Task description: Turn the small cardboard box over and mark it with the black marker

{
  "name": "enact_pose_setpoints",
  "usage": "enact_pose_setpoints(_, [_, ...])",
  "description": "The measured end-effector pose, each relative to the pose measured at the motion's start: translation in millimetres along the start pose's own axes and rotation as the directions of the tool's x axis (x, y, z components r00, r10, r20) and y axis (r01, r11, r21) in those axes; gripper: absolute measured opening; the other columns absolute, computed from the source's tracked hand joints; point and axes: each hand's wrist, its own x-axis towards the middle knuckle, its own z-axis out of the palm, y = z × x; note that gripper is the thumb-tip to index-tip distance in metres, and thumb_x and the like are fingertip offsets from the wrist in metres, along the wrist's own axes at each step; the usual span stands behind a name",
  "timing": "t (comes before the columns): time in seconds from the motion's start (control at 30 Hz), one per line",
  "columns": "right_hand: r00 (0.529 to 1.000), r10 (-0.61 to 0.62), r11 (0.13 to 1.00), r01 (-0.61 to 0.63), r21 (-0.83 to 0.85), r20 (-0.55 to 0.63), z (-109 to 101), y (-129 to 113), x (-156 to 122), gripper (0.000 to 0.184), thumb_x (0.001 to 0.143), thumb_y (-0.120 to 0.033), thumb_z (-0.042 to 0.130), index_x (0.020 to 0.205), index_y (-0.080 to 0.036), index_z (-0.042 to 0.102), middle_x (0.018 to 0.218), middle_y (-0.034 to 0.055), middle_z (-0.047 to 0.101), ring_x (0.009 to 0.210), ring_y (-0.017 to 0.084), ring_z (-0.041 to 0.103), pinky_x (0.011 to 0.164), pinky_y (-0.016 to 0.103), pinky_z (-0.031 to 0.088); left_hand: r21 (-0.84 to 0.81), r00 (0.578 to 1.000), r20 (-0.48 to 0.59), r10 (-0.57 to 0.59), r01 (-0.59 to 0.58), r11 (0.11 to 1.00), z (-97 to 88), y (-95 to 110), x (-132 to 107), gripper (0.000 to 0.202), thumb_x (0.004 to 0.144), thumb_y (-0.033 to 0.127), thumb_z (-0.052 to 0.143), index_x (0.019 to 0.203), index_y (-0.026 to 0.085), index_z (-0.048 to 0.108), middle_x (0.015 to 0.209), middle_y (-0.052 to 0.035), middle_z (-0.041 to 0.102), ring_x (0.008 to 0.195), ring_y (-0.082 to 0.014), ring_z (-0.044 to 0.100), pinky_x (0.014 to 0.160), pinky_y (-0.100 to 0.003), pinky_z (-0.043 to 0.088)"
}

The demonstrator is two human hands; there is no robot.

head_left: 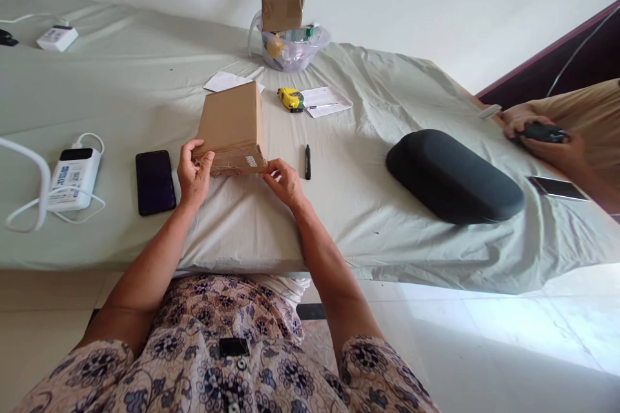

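A brown cardboard box (227, 117) is tilted in front of me on the cloth-covered table. My left hand (194, 174) grips its near left corner, thumb on the near side. At the lower right corner, my right hand (285, 182) pinches the box's edge with curled fingers. The near side bears clear tape and a small white printed mark. To the right of my right hand lies a black marker (307, 162). A dark smartphone (155, 182) rests just left of my left hand. Behind the box, a white paper (223, 81) is partly covered.
A yellow tape measure (289, 98) and a pen lie by a folded paper (332, 103). Behind stands a clear plastic basket (295, 55) with another cardboard box (284, 3) on top. A black case (453, 175) sits right, a power bank (75, 177) left. Another person's hands (547, 139) hold a black object.
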Motion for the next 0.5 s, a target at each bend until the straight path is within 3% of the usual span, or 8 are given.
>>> enact_pose_setpoints(0.13, [0.992,0.018,0.996,-0.007,0.088,-0.122,-1,-7,-1,0.032,0.088,-0.055,0.061,0.085,-0.023,0.056,0.077,-0.0008,0.064,0.066,0.011,0.058,0.061,0.026,0.052,-0.082,0.999,0.025,-0.029,0.031,0.996,2.8,-5,-1,0.068,0.084,0.081,0.049,0.117,0.022,0.054,0.118,-0.0118,0.065,0.110,-0.0236,0.067,0.097,-0.037,0.054])
enact_pose_setpoints(0.2, [0.992,0.032,0.995,-0.020,0.100,-0.119,2,-9,-1,0.037,0.089,-0.059,0.059,0.086,-0.022,0.058,0.076,-0.0003,0.065,0.064,0.011,0.059,0.059,0.026,0.052,-0.123,0.995,0.054,-0.079,0.085,0.989,5.2,-6,-3,0.069,0.082,0.082,0.050,0.116,0.022,0.054,0.117,-0.0125,0.065,0.107,-0.0237,0.067,0.093,-0.038,0.056])
enact_pose_setpoints(0.33, [0.999,-0.002,0.997,-0.001,0.083,0.037,13,-8,-3,0.047,0.089,-0.066,0.055,0.086,-0.020,0.066,0.073,0.0016,0.068,0.058,0.011,0.059,0.057,0.026,0.051,-0.231,0.964,0.156,-0.216,0.248,0.941,11.9,-8,-11,0.070,0.079,0.084,0.053,0.114,0.024,0.053,0.114,-0.0121,0.064,0.096,-0.0222,0.070,0.071,-0.032,0.059])
enact_pose_setpoints(0.5, [0.978,-0.079,0.996,0.083,-0.017,0.195,26,-6,-5,0.048,0.091,-0.063,0.055,0.093,-0.019,0.074,0.079,0.0054,0.074,0.063,0.013,0.063,0.059,0.025,0.049,-0.242,0.947,0.217,-0.235,0.286,0.927,16.0,-7,-16,0.067,0.082,0.084,0.047,0.115,0.026,0.053,0.111,-0.0110,0.065,0.099,-0.0228,0.070,0.069,-0.032,0.058])
